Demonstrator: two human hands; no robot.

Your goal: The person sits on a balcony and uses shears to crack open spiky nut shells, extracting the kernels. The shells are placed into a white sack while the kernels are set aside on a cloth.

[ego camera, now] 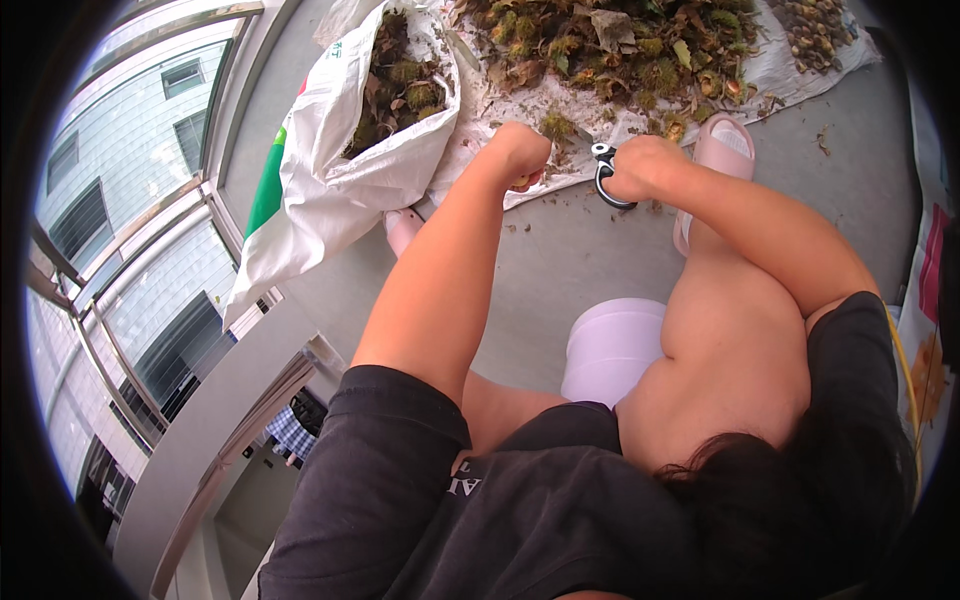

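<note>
My right hand (pixel 646 166) grips a pair of scissors (pixel 604 174) with black and white handles, its blades pointing away from me. To its left, my left hand (pixel 519 154) is closed around a small yellowish thing, mostly hidden by the fingers; I cannot tell what it is. Just beyond the hands, a spiky chestnut burr (pixel 556 126) lies on a white woven sheet (pixel 551 180). A large heap of chestnut burrs and dry leaves (pixel 637 56) covers the sheet further off. At the far right sits a pile of loose brown chestnuts (pixel 814 34).
An open white woven sack (pixel 315 180) holding burrs and leaves (pixel 405 82) stands at the left. A pale lilac plastic stool (pixel 611 349) is between my legs. Pink slippers (pixel 724 150) are on my feet, near the sheet's edge. Windows and railings line the left side.
</note>
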